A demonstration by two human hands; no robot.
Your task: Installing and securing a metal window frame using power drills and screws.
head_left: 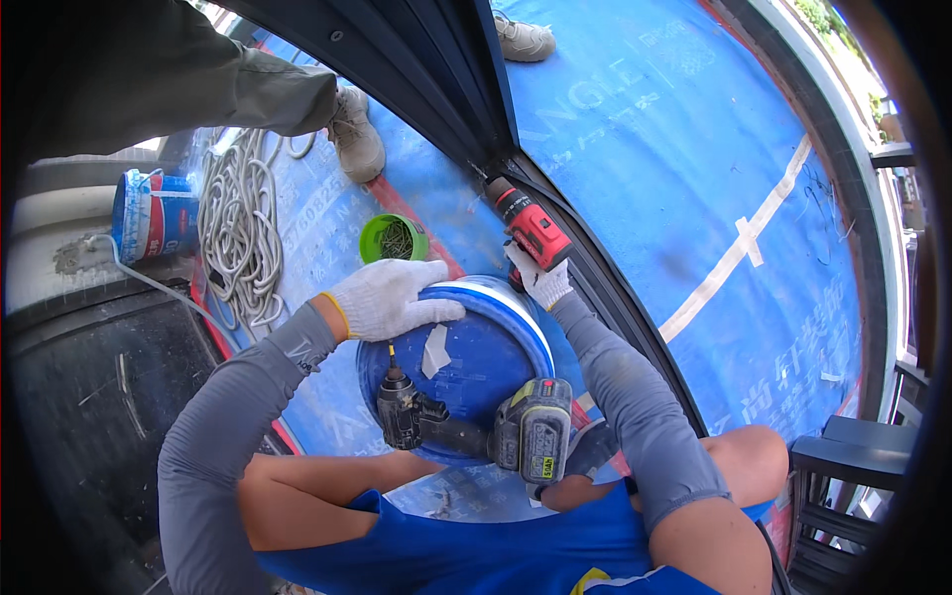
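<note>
My right hand [542, 279], in a white work glove, is closed around the handle of a red cordless drill [536, 228]. The drill's tip points at the corner of a dark metal frame [496, 159]. In the same kind of glove, my left hand [387, 299] lies with fingers stretched out over the rim of a blue bucket [466, 342]. On the bucket rests a black cordless impact driver [402, 412] with a grey battery [533, 436], beside a white scrap [434, 352]. Just beyond my left hand stands a green tub [395, 239] containing thin screws or nails.
A coiled grey-white rope [238, 218] and a blue-and-red pail [156, 216] lie at the left. Another person's shoe [355, 137] stands near the tub. Blue protective sheeting [694, 198] covers the floor. The frame's long dark track [635, 317] runs past my right arm.
</note>
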